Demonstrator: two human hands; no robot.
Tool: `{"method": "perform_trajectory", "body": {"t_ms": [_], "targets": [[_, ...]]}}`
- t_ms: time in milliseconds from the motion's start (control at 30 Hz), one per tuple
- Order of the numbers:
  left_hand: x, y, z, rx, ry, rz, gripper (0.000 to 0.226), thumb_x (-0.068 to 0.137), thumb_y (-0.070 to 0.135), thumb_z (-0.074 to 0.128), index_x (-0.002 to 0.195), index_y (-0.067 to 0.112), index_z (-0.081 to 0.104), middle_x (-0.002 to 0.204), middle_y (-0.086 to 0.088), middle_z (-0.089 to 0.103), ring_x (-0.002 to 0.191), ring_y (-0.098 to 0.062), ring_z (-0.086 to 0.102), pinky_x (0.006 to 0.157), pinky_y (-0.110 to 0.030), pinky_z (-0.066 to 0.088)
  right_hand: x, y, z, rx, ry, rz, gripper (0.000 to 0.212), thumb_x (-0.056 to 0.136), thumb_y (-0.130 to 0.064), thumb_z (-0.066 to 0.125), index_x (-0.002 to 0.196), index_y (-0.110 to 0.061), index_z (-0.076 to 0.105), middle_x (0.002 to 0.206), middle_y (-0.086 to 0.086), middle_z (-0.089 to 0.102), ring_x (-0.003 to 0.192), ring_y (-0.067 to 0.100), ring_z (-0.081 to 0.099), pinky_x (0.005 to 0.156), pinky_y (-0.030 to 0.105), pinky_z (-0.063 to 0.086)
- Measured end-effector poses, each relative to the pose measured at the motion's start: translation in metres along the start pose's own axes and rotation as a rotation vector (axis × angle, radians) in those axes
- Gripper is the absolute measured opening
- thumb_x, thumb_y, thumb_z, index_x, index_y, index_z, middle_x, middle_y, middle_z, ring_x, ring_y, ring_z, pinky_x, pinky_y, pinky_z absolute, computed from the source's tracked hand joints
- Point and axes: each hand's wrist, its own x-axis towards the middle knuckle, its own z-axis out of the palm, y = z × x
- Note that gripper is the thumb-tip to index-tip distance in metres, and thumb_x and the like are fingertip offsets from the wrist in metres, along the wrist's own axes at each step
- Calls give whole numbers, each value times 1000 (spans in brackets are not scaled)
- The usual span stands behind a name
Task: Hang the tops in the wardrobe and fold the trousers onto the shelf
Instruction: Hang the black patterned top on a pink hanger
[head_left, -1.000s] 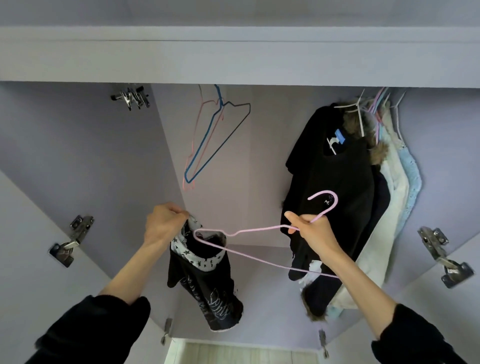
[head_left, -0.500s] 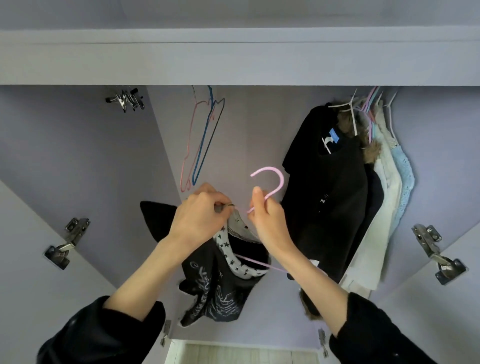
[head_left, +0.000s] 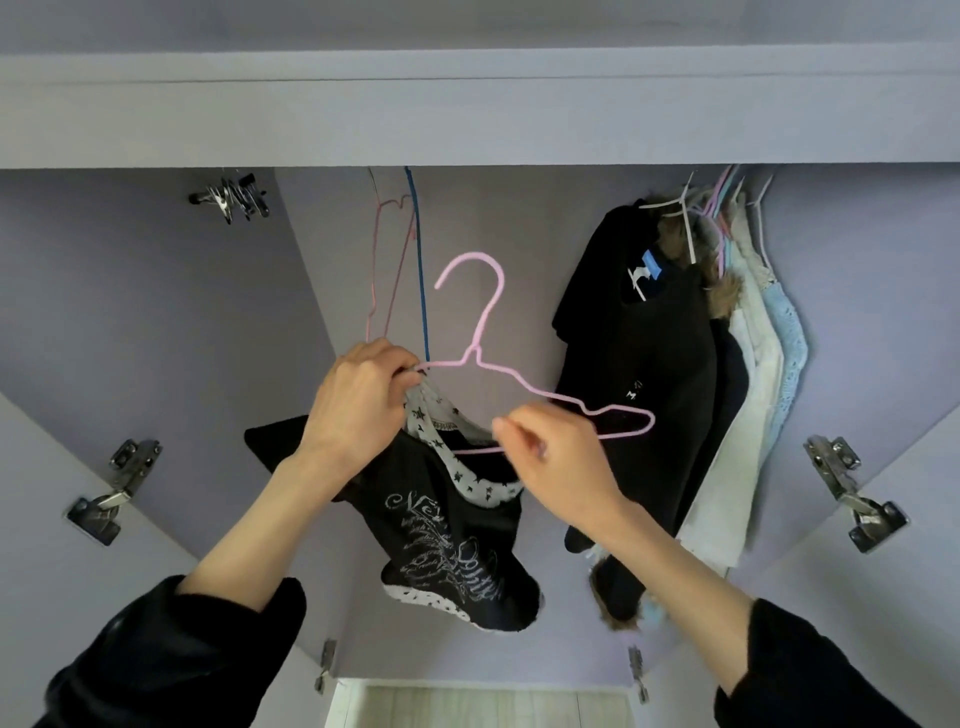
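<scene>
While the pink hanger sits up in front of the open wardrobe, hook pointing up, the left hand grips its left end together w/ the star-print collar of the black top, fingers curled tight around both. The right hand pinches the hanger's bottom wire near the middle, thumb and fingers closed on it, and the right shoulder loop of the hanger sticks out past it, bare. The top droops below both hands (white script print on the front, star trim at the hem), so only its neck area is at the hanger, rest just dangling. Behind, at the back of the wardrobe, two empty hangers, one pinkish, one blue, hang left of center. On the right a bunch of hung clothes: black one in front, fur trim, then white and light blue pieces. Metal door hinges show on both sides. Both sleeves are black.
</scene>
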Motion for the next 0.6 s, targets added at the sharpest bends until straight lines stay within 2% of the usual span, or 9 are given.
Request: {"method": "perform_trajectory", "body": {"t_ms": [67, 100, 133, 200, 267, 333, 400, 500, 600], "targets": [[3, 3, -6, -10, 29, 26, 13, 92, 10, 57, 97, 4, 66, 93, -6, 62, 90, -24, 52, 78, -33, 40, -13, 15, 12, -118, -390, 167, 34, 92, -43, 49, 107, -17, 66, 65, -7, 58, 58, 13, 55, 57, 27, 44], [4, 5, -9, -17, 45, 43, 12, 92, 10, 57, 96, 3, 66, 93, -6, 62, 90, -23, 51, 77, -32, 40, -17, 25, 19, -203, -518, 227, 37, 93, -44, 50, 121, -21, 59, 67, -8, 57, 63, 12, 55, 60, 25, 42], [6, 6, -13, -24, 60, 60, 12, 91, 9, 57, 96, 3, 66, 92, -5, 61, 89, -21, 50, 76, -30, 39, -18, 35, 24, -254, -592, 272, 43, 93, -43, 50, 130, -23, 50, 69, -7, 55, 67, 13, 55, 61, 26, 42], [6, 9, -21, -41, 86, 87, 12, 92, 9, 57, 96, 4, 67, 89, 0, 58, 87, -16, 46, 76, -27, 35, -15, 49, 30, -277, -637, 318, 53, 93, -41, 52, 141, -25, 35, 72, -3, 54, 73, 18, 56, 61, 27, 41], [5, 10, -30, -56, 112, 106, 12, 91, 7, 57, 95, 4, 67, 87, 6, 54, 85, -13, 43, 75, -24, 32, -6, 58, 35, -239, -674, 326, 59, 92, -39, 55, 144, -32, 27, 70, -2, 52, 67, 17, 54, 54, 25, 37], [4, 11, -38, -60, 133, 128, 11, 90, 3, 57, 93, 3, 67, 86, 6, 53, 83, -15, 43, 73, -19, 28, 5, 60, 40, -211, -734, 293, 66, 89, -40, 58, 144, -39, 22, 68, -8, 47, 63, 12, 48, 50, 23, 32], [2, 10, -45, -60, 148, 137, 11, 89, 1, 58, 92, 3, 68, 84, 6, 53, 81, -17, 44, 72, -17, 28, 18, 56, 48, -246, -787, 225, 71, 86, -45, 60, 144, -42, 20, 81, -13, 49, 75, 11, 48, 53, 21, 30], [0, 3, -53, -53, 165, 113, 11, 89, 1, 57, 92, 4, 68, 83, 6, 53, 80, -18, 46, 71, -17, 28, 28, 52, 61, -391, -883, 161, 63, 83, -51, 62, 138, -30, 39, 104, 0, 58, 91, 19, 54, 57, 25, 29], [-2, -19, -60, -24, 223, 15, 12, 91, 3, 54, 93, 5, 66, 85, 5, 52, 75, -16, 46, 67, -16, 26, 27, 62, 52, -454, -866, 208, 45, 86, -48, 59, 121, -19, 55, 94, 2, 55, 83, 19, 52, 56, 25, 31]]}}
